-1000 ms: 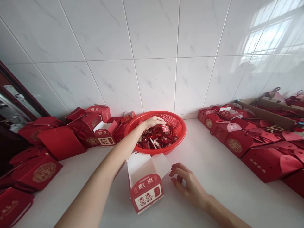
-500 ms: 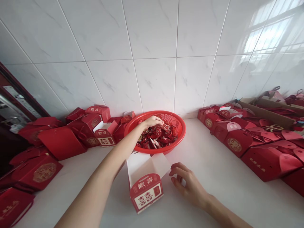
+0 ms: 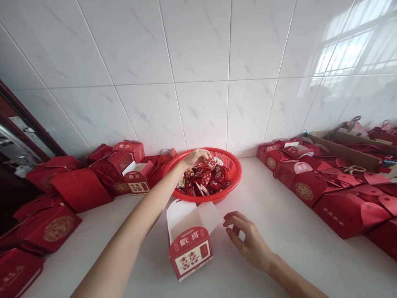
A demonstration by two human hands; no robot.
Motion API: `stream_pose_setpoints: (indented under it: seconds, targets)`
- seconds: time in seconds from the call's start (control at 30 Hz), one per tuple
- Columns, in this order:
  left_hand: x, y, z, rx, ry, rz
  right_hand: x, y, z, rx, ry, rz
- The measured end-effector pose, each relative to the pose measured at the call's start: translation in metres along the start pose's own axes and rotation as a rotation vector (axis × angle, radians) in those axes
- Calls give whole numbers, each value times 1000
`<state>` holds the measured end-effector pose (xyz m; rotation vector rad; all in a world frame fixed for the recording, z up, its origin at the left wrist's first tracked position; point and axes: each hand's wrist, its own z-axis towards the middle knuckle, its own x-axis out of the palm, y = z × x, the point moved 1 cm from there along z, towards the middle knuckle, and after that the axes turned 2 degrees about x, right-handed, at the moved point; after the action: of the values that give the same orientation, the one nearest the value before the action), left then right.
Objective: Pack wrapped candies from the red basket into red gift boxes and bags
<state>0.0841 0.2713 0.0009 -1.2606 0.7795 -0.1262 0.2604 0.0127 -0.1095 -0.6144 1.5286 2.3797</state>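
Left hand (image 3: 197,157) pinched a packet (image 3: 212,163) in the basket (image 3: 235,182), twelve o'clock from the box (image 3: 191,253); right hand (image 3: 245,236) curled loosely at three.

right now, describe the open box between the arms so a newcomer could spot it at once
Find the red basket near the tiled wall. On the white counter just in front of it, between the left forearm and the right hand, stands the box. Its white inside lies open, and unlike the boxes crowded along both sides, it stands by itself.
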Motion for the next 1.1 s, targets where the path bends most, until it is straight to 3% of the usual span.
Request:
stream_pose_setpoints:
  seconds: [0.2,0.4,0.53,0.7,1.0,1.1]
  targets:
    - [4,-19,-40,100,67,-192,-21,5,21,25,-271,84]
    - [10,-22,-64,185,-40,-211,-42,43,96,91,-444,370]
    - [12,-20,-68,221,-110,-169,-34,55,142,292,-345,662]
    - [10,-13,-71,173,-156,-102,-17,48,170,326,-400,901]
    - [10,0,-69,184,-196,-91,-9,35,181,339,-446,928]
    - [10,0,-69,180,-188,-71,-9,33,179,327,-402,866]
